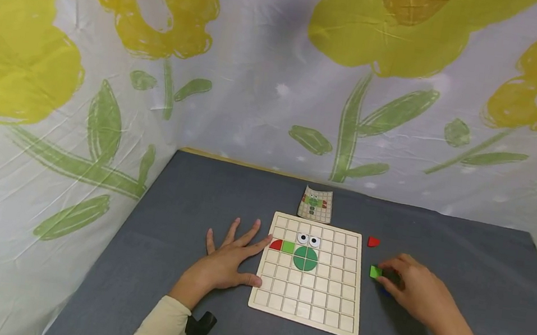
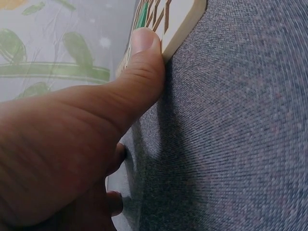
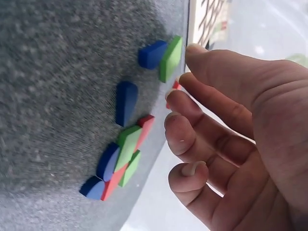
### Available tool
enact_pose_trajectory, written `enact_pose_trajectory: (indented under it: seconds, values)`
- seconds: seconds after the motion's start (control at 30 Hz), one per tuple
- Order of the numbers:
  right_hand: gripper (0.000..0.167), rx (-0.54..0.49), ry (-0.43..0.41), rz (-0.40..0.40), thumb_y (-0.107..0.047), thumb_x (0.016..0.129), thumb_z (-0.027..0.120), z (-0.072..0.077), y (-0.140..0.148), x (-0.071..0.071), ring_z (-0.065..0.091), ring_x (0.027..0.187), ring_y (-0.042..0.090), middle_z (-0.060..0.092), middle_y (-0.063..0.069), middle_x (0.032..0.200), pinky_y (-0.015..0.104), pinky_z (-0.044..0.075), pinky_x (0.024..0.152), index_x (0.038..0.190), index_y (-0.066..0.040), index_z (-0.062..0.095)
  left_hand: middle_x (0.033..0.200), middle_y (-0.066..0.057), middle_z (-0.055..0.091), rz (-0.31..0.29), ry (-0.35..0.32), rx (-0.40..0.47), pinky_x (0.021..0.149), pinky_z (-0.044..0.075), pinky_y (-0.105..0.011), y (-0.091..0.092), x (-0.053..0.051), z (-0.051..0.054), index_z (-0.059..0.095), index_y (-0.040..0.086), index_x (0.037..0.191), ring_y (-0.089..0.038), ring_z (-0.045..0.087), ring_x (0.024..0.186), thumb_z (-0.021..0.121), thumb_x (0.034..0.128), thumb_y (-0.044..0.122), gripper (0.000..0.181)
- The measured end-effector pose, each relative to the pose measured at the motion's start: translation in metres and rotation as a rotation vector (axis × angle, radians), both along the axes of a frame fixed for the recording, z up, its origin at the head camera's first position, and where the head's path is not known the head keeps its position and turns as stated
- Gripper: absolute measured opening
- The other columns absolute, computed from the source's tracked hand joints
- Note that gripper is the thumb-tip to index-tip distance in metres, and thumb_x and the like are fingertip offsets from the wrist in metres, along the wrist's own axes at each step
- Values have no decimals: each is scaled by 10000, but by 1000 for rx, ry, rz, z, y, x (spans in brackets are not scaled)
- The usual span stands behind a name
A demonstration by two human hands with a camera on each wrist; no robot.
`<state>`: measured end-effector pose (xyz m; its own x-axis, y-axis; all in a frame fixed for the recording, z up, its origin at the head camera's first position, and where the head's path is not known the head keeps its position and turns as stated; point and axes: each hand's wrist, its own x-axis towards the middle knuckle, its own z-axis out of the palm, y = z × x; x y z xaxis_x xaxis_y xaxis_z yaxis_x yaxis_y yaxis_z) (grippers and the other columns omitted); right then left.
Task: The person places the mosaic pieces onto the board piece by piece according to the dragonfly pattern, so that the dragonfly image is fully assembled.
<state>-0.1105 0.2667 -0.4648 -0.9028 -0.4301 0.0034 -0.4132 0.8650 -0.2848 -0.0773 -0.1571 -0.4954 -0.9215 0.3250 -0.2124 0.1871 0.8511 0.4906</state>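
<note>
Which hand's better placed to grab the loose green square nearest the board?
Likely the right hand: it's beside the green square; the left hand touches the opposite edge of the board.

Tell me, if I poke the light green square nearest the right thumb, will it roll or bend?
The light green square probably won't roll, since its sides look straight and flat. It's likely stiff: its thick edge shows no bend. It's probably light too, being much smaller than the right hand beside it.
</note>
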Motion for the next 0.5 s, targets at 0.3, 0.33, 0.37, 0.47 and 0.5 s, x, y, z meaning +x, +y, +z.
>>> enact_pose_trajectory:
  seconds: [0.3, 0.33, 0.37, 0.47, 0.5]
  values:
    - [319, 11, -4, 5, -235, 891, 882, -10, -5, 1, 692, 836, 161, 670, 7, 1127, 354, 541, 578, 1169, -126, 771, 1780, 14, 88, -11, 1, 1, 1101, -119, -863, 0, -1, 0, 331, 399, 1664, -434, -106, 1618, 810, 827, 586, 983]
    - [324, 16, -4, 4, -233, 889, 883, -11, -5, 1, 682, 821, 144, 668, 5, 1123, 338, 528, 570, 1172, -124, 769, 1780, 14, 85, -12, 0, -2, 1101, -118, -864, 0, -1, 0, 329, 400, 1665, -435, -107, 1618, 808, 825, 590, 986]
    - [325, 19, -2, 2, -231, 888, 884, -11, -6, 1, 677, 812, 134, 667, 2, 1118, 327, 519, 566, 1172, -123, 767, 1780, 13, 83, -13, -1, -4, 1101, -117, -864, 0, -1, 0, 327, 401, 1666, -436, -107, 1618, 806, 824, 592, 988]
    - [313, 22, 12, 1, -225, 884, 889, -11, -8, 0, 667, 802, 118, 667, -3, 1103, 305, 505, 562, 1155, -123, 770, 1781, 17, 78, -12, -3, -7, 1101, -119, -863, 0, -1, -1, 318, 410, 1667, -434, -112, 1618, 800, 821, 605, 993]
    - [303, 19, 14, 1, -225, 885, 889, -11, -8, -1, 664, 797, 115, 664, -6, 1095, 301, 499, 557, 1145, -126, 771, 1781, 19, 77, -10, -4, -7, 1101, -121, -862, -1, -1, -2, 315, 414, 1667, -432, -114, 1618, 799, 820, 607, 994]
